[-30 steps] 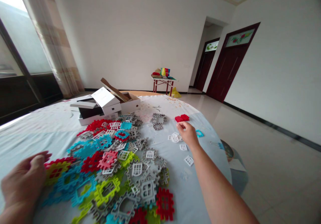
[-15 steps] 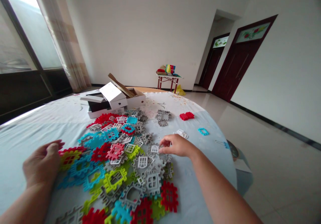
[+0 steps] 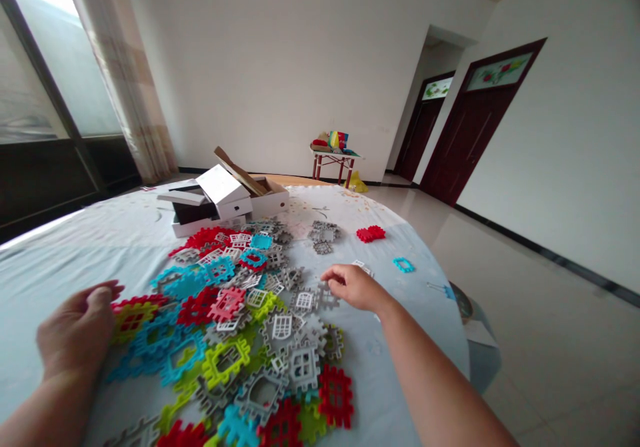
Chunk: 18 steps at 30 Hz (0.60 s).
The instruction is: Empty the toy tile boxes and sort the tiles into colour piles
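Note:
My right hand [image 3: 354, 287] is at the right side of a heap of toothed plastic building pieces. Its thumb and fingers pinch a grey building piece [image 3: 328, 296]. Close by, a grey piece with a white window insert [image 3: 304, 301] lies in the heap. My left hand [image 3: 76, 333] stays at the heap's left edge, thumb pressed towards curled fingers; whatever they may hold is hidden. Beside those fingertips lie a yellow-green piece [image 3: 134, 320] and red ones. Blue pieces [image 3: 155, 337], a lime-green frame [image 3: 226, 360] and a red window piece [image 3: 335, 395] are nearer to me.
Open white boxes [image 3: 225, 193] stand behind the heap. Apart from it lie a grey group [image 3: 324, 235], red pieces [image 3: 371, 233], a blue frame [image 3: 403, 265] and white window inserts [image 3: 364, 267], partly behind my right hand. The round table's cloth [image 3: 430, 327] drops at the right.
My right hand has moved slightly right and up from the heap, drawing a grey building piece off it. My left hand has barely moved; the view has shifted a little.

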Tool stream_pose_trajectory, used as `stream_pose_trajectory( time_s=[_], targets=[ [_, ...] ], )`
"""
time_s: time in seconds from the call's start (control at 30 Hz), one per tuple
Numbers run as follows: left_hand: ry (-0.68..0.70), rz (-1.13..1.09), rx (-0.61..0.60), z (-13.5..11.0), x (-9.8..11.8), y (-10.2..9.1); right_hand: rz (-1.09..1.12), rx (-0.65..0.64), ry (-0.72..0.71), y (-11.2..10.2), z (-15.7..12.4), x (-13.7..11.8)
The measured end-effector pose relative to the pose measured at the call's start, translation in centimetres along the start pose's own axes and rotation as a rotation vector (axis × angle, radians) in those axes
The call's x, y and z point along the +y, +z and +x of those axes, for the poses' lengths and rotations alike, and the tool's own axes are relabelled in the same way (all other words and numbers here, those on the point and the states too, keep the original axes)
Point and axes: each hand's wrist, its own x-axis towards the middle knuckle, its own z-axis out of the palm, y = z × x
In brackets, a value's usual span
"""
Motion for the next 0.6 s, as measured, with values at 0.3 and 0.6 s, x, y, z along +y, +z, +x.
stream_pose_trajectory(
  time_s=[0.3,0.6],
  targets=[
    [0.004,-0.031,-0.007,-0.3,0.3,0.0,-0.009,0.062,0.03,0.3,1.1,2.9],
    [0.028,-0.058,-0.05,-0.1,0.5,0.2,0.01,0.139,0.062,-1.0,6.1,3.7]
  ],
)
